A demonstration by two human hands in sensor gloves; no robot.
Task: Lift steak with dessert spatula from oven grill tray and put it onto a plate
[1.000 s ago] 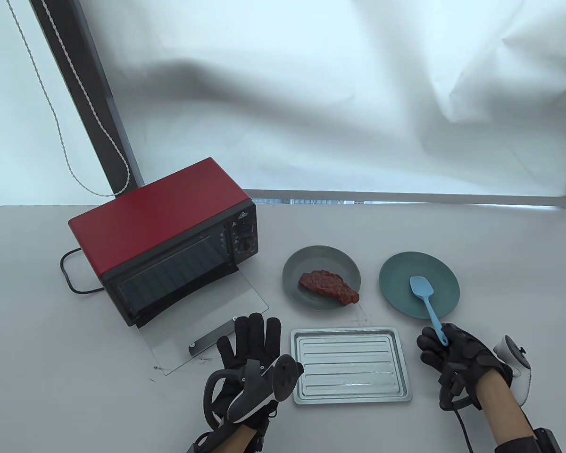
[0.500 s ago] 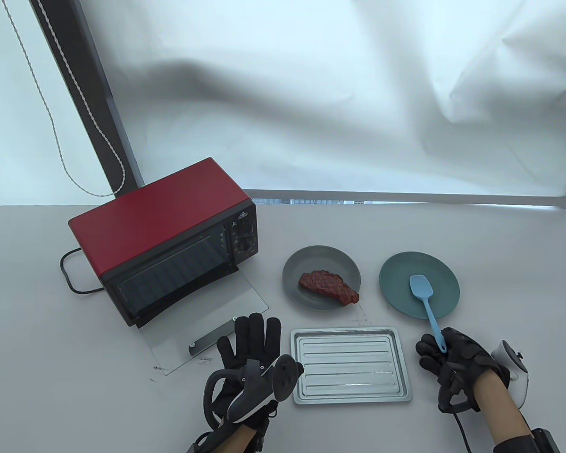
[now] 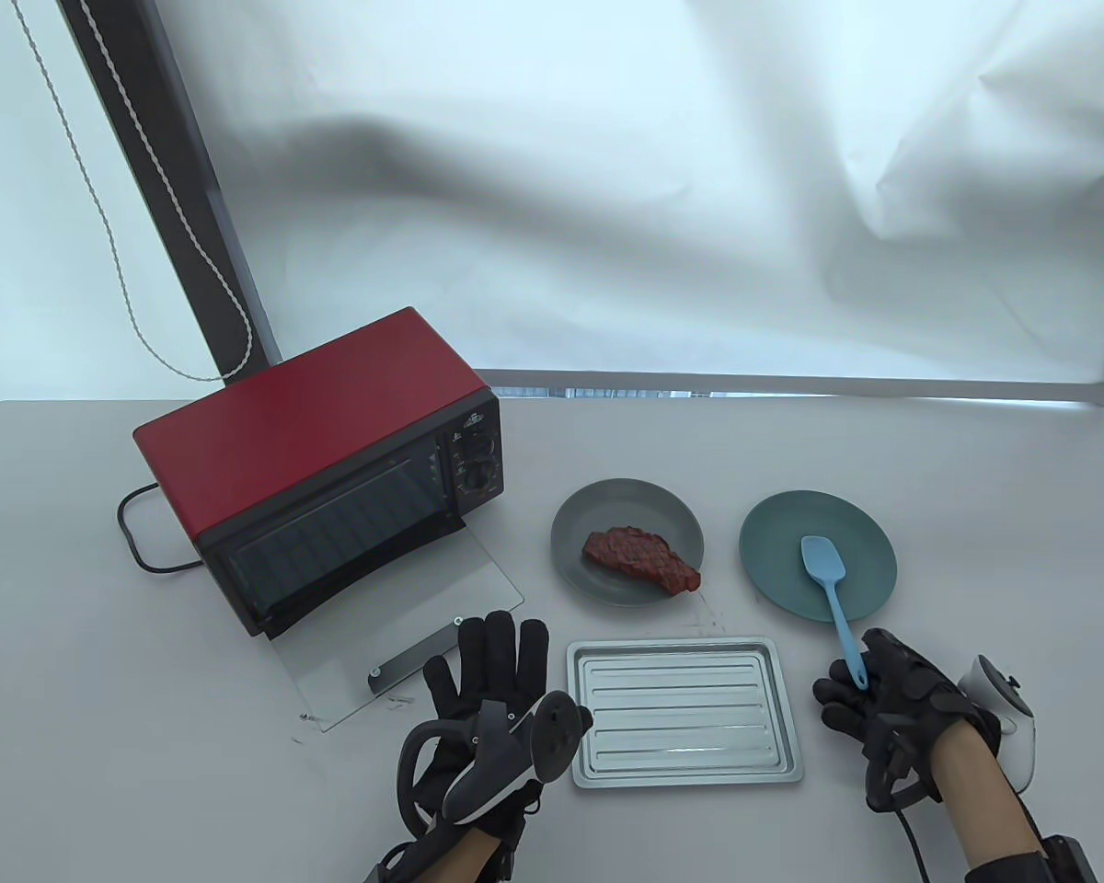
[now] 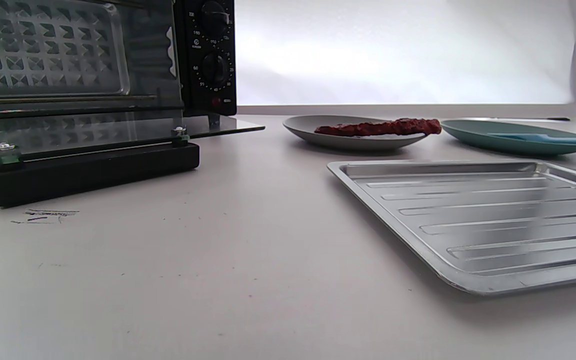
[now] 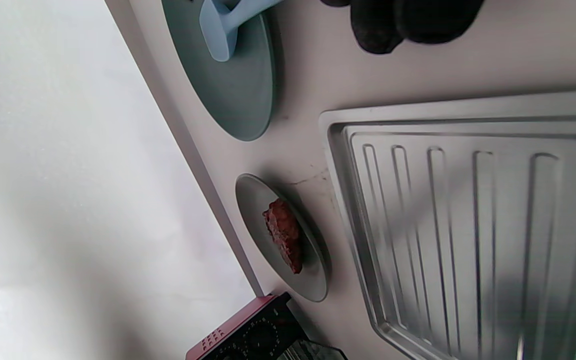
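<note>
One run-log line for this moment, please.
steak: on grey plate | grill tray: empty | spatula: blade on teal plate, handle in right hand | left hand: flat on table

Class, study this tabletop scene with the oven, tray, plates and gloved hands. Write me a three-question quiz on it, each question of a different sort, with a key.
1. True or false: the reddish-brown steak lies on the ribbed silver metal oven tray.
2. Which plate does the head of the light blue silicone spatula rest on?
A. the grey round plate
B. the teal round plate
C. neither
3. Fill in: the handle end of the spatula is held by the person's ____ hand.

Key:
1. False; the steak lies on the grey plate, and the tray holds nothing.
2. B
3. Right hand; the left hand rests flat on the table.
</note>
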